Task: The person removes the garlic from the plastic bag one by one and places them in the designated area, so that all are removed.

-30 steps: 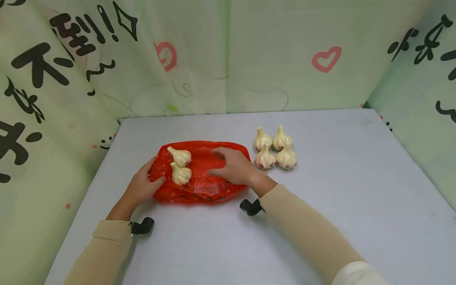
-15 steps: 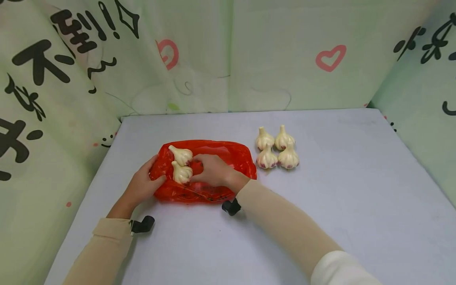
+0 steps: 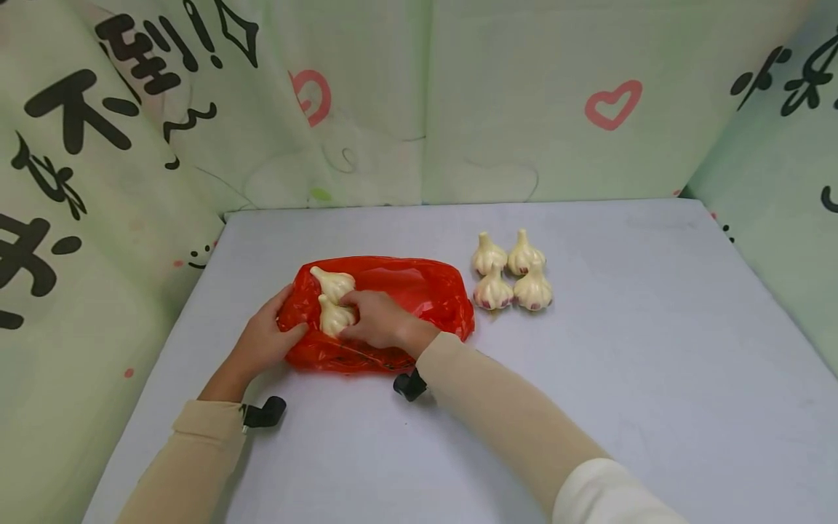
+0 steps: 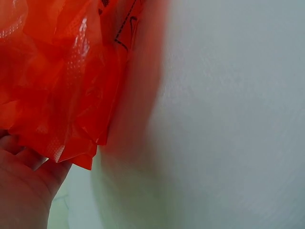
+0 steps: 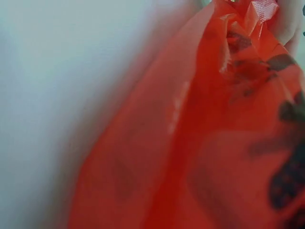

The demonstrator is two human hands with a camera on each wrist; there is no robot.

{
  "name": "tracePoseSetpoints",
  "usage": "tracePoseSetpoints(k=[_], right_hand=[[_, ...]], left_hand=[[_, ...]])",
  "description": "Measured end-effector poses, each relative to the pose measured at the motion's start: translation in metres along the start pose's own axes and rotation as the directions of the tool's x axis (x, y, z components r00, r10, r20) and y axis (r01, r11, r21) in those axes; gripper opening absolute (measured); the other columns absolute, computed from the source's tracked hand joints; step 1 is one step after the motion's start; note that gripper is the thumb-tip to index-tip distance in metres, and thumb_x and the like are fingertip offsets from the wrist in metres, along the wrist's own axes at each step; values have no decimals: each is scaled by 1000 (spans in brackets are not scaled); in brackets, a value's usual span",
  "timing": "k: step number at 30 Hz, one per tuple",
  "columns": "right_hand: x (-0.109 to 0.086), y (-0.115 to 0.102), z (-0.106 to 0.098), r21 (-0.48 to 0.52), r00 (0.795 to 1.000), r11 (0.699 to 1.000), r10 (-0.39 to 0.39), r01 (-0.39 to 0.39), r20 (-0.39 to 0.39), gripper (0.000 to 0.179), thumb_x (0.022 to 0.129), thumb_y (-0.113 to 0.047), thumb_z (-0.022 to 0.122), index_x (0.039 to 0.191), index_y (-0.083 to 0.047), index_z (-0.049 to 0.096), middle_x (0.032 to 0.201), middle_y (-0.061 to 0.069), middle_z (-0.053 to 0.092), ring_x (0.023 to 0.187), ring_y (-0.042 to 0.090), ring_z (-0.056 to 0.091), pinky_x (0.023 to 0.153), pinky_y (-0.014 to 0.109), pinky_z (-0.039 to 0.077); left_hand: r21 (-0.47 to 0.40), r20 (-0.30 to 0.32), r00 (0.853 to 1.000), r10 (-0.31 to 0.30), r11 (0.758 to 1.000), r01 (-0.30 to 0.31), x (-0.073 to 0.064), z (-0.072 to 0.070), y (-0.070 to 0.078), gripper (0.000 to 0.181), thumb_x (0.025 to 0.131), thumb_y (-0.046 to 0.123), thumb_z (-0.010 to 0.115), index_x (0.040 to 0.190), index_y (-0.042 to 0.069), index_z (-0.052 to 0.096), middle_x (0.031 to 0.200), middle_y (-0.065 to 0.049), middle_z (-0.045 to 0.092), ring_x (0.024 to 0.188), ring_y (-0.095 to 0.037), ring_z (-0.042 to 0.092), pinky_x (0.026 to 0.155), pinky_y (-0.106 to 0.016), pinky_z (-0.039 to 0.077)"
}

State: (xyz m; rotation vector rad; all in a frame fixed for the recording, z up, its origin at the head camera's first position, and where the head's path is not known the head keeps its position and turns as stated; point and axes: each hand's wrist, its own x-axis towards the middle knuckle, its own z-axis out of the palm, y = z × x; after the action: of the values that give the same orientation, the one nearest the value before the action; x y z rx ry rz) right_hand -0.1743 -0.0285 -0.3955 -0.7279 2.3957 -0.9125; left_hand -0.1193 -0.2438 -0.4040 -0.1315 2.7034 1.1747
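A red plastic bag lies spread with its opening upward, like a shallow tray. My left hand grips its left end, thumb over the rim and fingers around the outside; in the left wrist view the fingers curl behind the red film. Two garlic bulbs sit inside at the left, a rear bulb and a front bulb. My right hand reaches into the bag and pinches the front bulb between thumb and fingers. In the right wrist view the bag's red side hides that hand.
Several more garlic bulbs stand grouped on the white table, just right of the bag. A pale green printed curtain borders the table's back and sides. Black wrist cameras hang beneath both forearms.
My right hand has moved left across the bag to the front garlic bulb and its fingers have closed around it. My left hand keeps its grip on the bag's left end.
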Motion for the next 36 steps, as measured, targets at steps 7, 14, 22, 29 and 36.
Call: tracePoseSetpoints(k=[7,14,22,29,36], right_hand=[[2,-1,3,-1,1000,1000,25,-25,9,62,91,-27,75,145,-11,50,126,3,59,108,16,52,86,24,52],[-4,2,2,17,1000,1000,26,-26,-1,62,92,-24,73,147,-11,48,132,4,57,112,17,51,93,28,52],[-14,7,-2,114,999,993,15,-12,-28,61,93,-22,72,148,-11,48,124,3,58,105,16,54,89,26,52],[-25,11,-14,121,996,992,-30,41,-88,59,92,-23,72,145,-8,49,127,3,58,107,17,54,88,25,53],[-38,12,-27,121,988,990,-56,73,-145,56,91,-21,71,141,-6,52,127,3,58,110,17,54,90,27,52]], left_hand=[[-4,0,1000,3,1000,-3,0,1,-2,81,94,18,60,160,4,15,158,-25,28,138,-46,34,101,-60,44],[-5,-6,1000,11,1000,-11,0,3,-4,81,93,18,59,159,2,16,157,-26,28,137,-46,35,100,-60,44],[2,-14,1000,17,1000,-17,-1,2,-7,80,93,18,58,160,3,16,157,-26,29,136,-45,35,99,-60,46],[6,-10,1000,25,1000,-25,0,0,-7,79,94,19,57,160,3,16,157,-27,29,135,-46,36,99,-62,45],[18,-10,1000,7,1000,-7,-1,-1,-5,79,95,18,57,160,3,14,157,-27,27,136,-47,35,100,-62,44]])
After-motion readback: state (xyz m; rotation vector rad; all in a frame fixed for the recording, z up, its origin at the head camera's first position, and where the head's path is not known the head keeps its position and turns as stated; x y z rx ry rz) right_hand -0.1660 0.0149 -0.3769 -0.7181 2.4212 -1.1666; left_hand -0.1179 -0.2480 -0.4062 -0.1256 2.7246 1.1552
